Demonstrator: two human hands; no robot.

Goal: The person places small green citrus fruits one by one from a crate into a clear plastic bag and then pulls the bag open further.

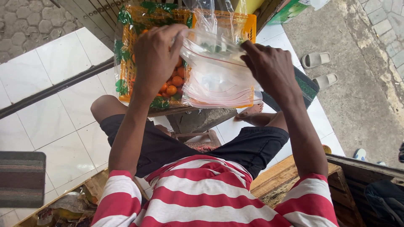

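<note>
I hold a stack of clear zip-top plastic bags [216, 77] with red seal lines in front of me. My left hand [155, 56] grips the top left corner of the front bag. My right hand [271, 67] pinches its top right edge. Behind the bags stands an orange plastic crate [248, 23] lined with green leaves and filled with small orange fruits [173, 84]. The bags hide much of the crate's inside.
A pair of grey slippers [317, 67] lies on the concrete at the right. A dark mat [21, 176] lies on the white tiles at the left. A wooden box edge [362, 168] stands at the lower right. Someone's foot [250, 111] rests beside the crate.
</note>
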